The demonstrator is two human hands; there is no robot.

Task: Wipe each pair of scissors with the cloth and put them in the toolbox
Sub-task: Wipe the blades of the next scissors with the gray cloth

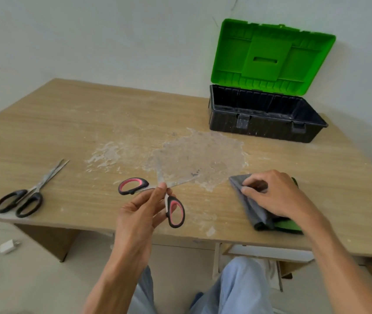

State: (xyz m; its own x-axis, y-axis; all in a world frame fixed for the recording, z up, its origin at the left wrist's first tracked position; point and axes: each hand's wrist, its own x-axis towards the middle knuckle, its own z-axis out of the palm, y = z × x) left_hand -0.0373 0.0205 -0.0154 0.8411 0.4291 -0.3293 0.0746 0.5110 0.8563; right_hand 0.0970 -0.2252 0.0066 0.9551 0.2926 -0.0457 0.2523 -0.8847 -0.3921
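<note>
Knees in pale jeans (244, 288) sit lowest. Above them the left hand (142, 211) reaches up with its palm turned inward, pinching the pink-handled scissors (176, 211) at the pivot, blades spread over the table (67, 132) edge. The right hand (275, 193) arches over the grey cloth (250, 207), seemingly pinching a fold. Black scissors (22, 198) lie far left. The toolbox (264, 118) stands open at the back.

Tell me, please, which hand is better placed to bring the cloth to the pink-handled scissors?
The right hand: its fingers curl onto the grey cloth, while the left hand is busy pinching the open pink-handled scissors near their pivot.
</note>
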